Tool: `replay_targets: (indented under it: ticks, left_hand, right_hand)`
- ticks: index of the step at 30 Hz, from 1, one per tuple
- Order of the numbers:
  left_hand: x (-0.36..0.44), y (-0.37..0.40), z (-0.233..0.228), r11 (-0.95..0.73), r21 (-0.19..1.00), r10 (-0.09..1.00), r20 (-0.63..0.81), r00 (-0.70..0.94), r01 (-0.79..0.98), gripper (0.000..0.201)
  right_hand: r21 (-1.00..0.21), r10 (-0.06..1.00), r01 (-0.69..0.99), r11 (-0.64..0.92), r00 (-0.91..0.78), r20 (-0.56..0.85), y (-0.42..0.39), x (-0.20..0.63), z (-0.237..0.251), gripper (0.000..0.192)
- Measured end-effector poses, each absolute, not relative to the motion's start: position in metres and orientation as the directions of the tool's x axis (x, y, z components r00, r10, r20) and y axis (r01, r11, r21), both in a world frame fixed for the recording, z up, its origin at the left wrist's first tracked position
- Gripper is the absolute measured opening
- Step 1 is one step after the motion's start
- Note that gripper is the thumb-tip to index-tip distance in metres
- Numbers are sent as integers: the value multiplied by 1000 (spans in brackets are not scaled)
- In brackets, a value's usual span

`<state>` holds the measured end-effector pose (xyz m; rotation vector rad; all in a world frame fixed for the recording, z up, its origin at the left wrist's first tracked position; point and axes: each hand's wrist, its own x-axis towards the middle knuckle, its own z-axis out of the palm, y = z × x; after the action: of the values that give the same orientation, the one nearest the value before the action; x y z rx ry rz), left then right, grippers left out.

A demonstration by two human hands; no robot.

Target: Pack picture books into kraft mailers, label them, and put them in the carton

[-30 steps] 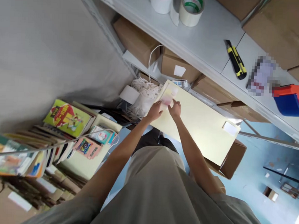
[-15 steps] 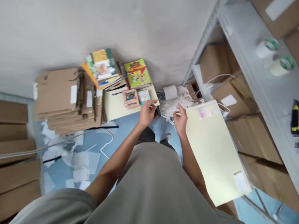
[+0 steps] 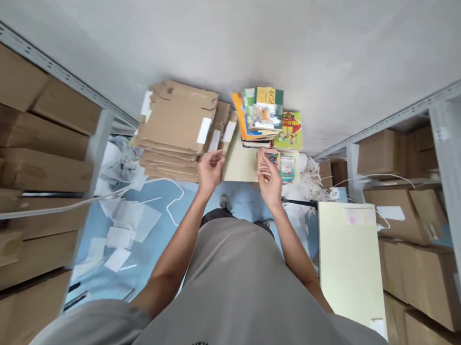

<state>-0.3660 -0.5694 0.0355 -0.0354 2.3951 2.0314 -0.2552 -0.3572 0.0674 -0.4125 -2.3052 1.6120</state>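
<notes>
Both hands have swung away from the cream board (image 3: pixel 349 261) toward the far wall — the right hand (image 3: pixel 271 177) pinches a small card (image 3: pixel 267 161) just over the cream box (image 3: pixel 240 165), while the left hand (image 3: pixel 210 169), loosely curled and holding nothing, sits just left of it.

Shirt (image 3: pixel 224 295): dark print at the bottom edge, seen upside down, too cut off to read.
Books (image 3: pixel 268 115): cover titles too small to make out.
Box labels (image 3: pixel 204 130): white, blank from here.
</notes>
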Motion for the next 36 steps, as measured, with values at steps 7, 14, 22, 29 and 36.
replay_targets:
  ticks: [7,14,22,29,36]
  left_hand:
    - [-439,-672,-5,-39,940,-313,-334,-889,-339,47]
    - [-462,-687,-12,-337,832,-194,-520,-832,-441,35]
    - [-496,-683,4,-304,882,-262,-441,-858,-360,44]
    - [-490,-693,42,-208,970,-449,-212,-868,-129,27]
    - [-472,-662,87,-136,991,-85,-14,-996,-3,41]
  right_hand:
    - [-932,218,139,333,-974,-68,-463,-357,31,45]
    - [-772,92,199,603,-979,-180,-517,-433,14,46]
    - [-772,79,126,623,-992,-98,-521,-445,31,44]
    - [-751,221,-46,658,-942,251,-455,-444,99,47]
    - [-601,427,-18,799,-686,589,-336,-369,178,71]
